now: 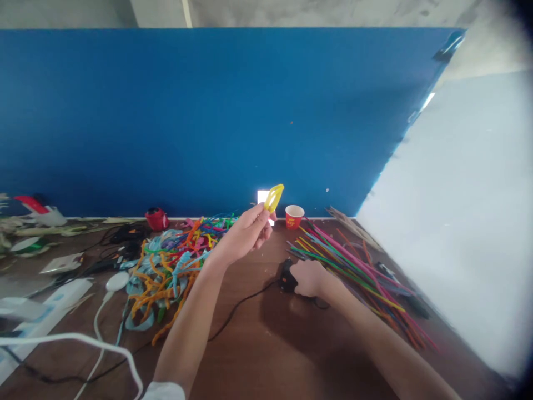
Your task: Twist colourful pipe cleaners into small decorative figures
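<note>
Raised over the middle of the table, my left hand [249,230] pinches a yellow pipe cleaner [273,198] bent into narrow loops. My right hand [308,278] is lower and to the right, its fingers closed around a small black corded tool [287,275]. The kind of tool is hard to make out because the hand hides part of it. Its black cord [241,303] runs left over the tabletop. Beside my right hand lies a bundle of straight coloured pipe cleaners [350,258].
A red paper cup [293,218] stands near the blue partition [208,111]. On the left lies a heap of twisted pipe cleaners [166,272], with a red container [156,219] behind it. A white power strip [58,308] and white cable [100,344] occupy the near left.
</note>
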`<state>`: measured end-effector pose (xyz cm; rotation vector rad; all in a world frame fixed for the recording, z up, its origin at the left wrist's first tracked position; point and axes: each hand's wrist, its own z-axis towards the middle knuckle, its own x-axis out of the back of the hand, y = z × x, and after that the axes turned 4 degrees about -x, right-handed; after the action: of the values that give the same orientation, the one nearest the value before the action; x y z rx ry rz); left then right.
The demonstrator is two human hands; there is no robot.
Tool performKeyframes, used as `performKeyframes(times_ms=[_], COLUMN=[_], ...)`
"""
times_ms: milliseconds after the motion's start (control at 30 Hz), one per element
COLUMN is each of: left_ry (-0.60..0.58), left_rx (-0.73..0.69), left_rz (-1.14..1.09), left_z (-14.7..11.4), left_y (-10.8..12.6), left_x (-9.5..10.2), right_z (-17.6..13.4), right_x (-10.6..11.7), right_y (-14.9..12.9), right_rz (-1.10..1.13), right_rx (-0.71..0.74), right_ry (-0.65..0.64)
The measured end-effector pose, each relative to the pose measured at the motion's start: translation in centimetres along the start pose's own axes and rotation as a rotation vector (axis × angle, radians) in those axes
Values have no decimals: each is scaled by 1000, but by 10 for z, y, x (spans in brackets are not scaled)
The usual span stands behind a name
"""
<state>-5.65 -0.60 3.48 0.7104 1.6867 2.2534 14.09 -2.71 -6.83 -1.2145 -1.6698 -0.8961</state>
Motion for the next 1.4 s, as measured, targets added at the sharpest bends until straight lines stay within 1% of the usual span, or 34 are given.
performKeyframes(times_ms=[67,167,300,400,500,567,667,733,800,967,1000,1100,1167,1233,1333,1400], left_ry=[18,61,73,64,48,52,89,105,110,125,121,93,90,118,159,157], left_rx=[-28,-56,-35,-27,-19,-21,-44,-55,-58,-20,-9,-11,-20,-11,7,-6], left_rz=[33,48,27,16,-26,-46,-25,-8,-1,22,31,0,-60,-79,-16,18], left_z=[0,0,-2,-1,1,2,3,3,3,2,2,3,4,5,7,7], left_y=[-1,0,0,-3,-4,-4,-4,-5,-6,-5,-5,-4,-3,-3,-5,-6], left_x=[2,4,6,6,5,4,4,5,5,6,6,5,4,3,2,1], right_z=[2,1,-5,-13,-22,-30,-43,-48,-51,-44,-41,-40,-45,-54,-68,-73], right_x=[-3,-1,9,17,25,32,47,56,62,60,59,58,59,62,64,65], right_y=[-2,-2,3,12,25,35,49,57,61,64,65,66,65,63,56,51], right_rz=[-36,-85,-115,-49,85,135,233,338,500,1080,1174,1425,1565,1666,1776,1785], right_rx=[10,35,100,130,150,141,128,148,168,105,123,252,309,335,413,424], right_ry=[-4,11,34,93,203,317,499,587,623,727,745,781,783,767,698,667])
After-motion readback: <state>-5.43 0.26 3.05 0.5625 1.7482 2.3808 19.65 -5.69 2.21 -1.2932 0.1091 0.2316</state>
